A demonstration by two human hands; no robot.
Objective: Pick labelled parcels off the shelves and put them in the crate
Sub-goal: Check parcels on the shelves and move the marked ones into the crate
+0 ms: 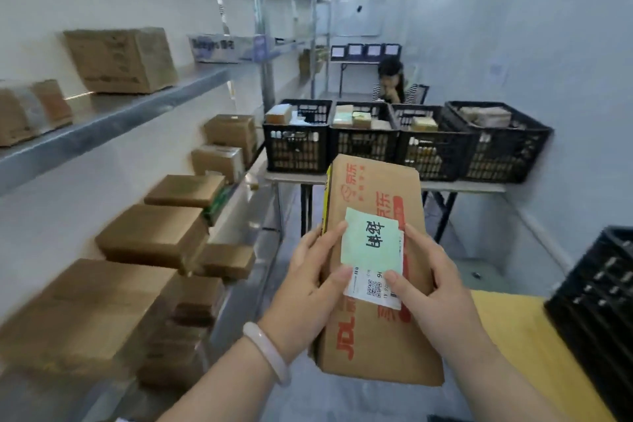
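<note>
While both hands gripped the box (373,284), left hand (310,279) at nine o'clock, right hand (431,288) at three, thumbs pressed its green label (371,240).

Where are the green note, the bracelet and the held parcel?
green note (371,238): head view, its middle.
bracelet (265,348): head view, band at the wrist.
parcel (373,188): head view, bare upper face.
</note>
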